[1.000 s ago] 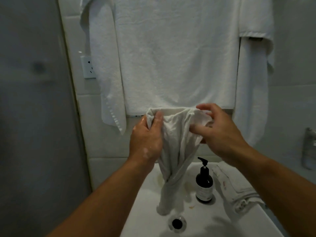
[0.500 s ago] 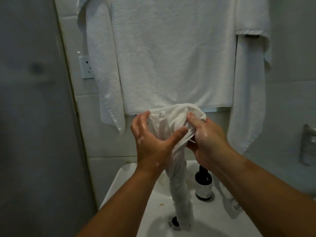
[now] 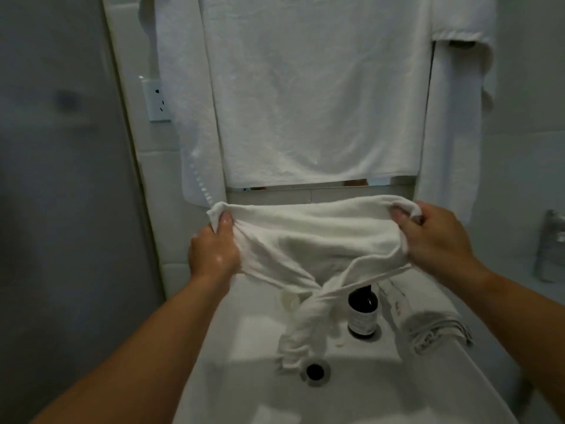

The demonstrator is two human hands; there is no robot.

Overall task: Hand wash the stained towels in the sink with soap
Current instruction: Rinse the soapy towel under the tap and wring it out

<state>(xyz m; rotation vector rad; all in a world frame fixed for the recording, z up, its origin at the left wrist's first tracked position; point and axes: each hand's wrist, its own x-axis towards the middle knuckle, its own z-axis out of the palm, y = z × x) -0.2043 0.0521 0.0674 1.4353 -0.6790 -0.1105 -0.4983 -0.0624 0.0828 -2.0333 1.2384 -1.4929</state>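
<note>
A wet white towel (image 3: 315,237) is stretched wide above the white sink (image 3: 244,347). My left hand (image 3: 214,252) grips its left corner and my right hand (image 3: 434,240) grips its right corner. The towel's twisted lower end hangs into the basin, close to the drain (image 3: 315,371). A dark soap pump bottle (image 3: 363,313) stands on the sink's back ledge, its top hidden behind the towel. A folded stained towel (image 3: 425,316) lies on the ledge to the right of the bottle.
Large white towels (image 3: 318,87) hang on the wall behind the sink. A wall socket (image 3: 159,102) sits at the left. A chrome fixture (image 3: 550,246) is on the right wall. A grey panel fills the left side.
My hands were close together bunching the towel; they have moved apart, spreading it wide. The view has tilted down, showing more of the sink.
</note>
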